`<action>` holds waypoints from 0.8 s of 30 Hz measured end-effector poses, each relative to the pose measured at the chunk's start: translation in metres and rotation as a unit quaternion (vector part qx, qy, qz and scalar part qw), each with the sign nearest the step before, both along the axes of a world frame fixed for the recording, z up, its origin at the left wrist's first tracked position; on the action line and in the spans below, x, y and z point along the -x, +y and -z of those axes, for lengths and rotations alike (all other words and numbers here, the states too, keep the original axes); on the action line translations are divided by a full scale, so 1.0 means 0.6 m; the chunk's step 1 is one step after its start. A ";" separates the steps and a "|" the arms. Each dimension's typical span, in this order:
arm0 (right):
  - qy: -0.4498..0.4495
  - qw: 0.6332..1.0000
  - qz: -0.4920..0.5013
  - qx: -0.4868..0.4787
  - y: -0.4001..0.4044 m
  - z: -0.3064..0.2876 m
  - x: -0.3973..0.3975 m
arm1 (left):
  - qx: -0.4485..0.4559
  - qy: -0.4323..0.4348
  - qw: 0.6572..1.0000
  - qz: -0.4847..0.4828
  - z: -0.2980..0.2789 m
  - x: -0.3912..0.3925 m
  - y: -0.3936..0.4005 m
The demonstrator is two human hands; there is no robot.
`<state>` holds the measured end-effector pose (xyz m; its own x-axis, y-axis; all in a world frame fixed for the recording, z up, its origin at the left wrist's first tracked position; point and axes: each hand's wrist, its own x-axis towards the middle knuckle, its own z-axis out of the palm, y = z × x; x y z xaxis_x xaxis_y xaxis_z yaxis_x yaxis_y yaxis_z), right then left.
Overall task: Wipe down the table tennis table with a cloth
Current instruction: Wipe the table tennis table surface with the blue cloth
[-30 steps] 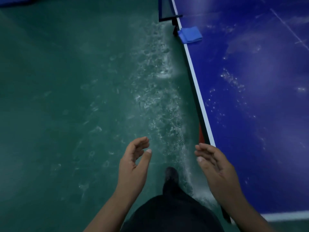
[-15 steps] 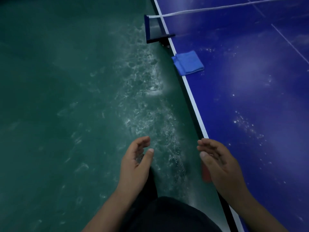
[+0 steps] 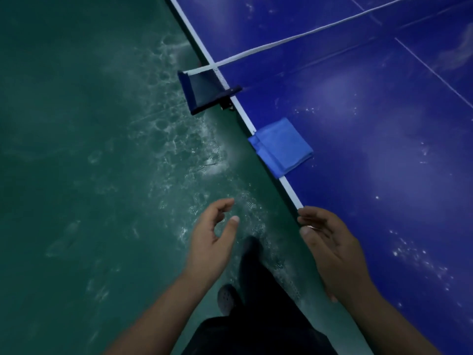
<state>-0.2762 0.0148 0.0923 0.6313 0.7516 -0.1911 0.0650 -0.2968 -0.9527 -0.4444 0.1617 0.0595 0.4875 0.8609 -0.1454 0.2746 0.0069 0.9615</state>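
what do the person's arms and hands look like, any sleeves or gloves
Both forearms are bare with no sleeve in view. The left hand and right hand wear no gloves, and no rings, watch or wristbands show. Fingernails are short and unpainted. Below them dark trousers are visible.

Head camera looks steeply down along the table (image 3: 384,175) edge, near both hands.

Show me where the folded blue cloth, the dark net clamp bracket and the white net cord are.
Folded blue cloth (image 3: 282,147): head view, middle of its top.
Dark net clamp bracket (image 3: 204,91): head view, its flat face.
White net cord (image 3: 302,36): head view, mid-span.
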 end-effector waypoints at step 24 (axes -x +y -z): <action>-0.441 0.807 -0.171 0.353 0.381 0.348 -0.302 | -0.340 0.206 0.880 0.260 0.285 -0.384 0.557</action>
<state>-0.0948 0.2434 -0.1168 0.5335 0.8118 -0.2374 0.8195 -0.5656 -0.0926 -0.2138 0.4959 -0.1113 0.8677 0.4933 0.0613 0.3966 -0.7614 0.5128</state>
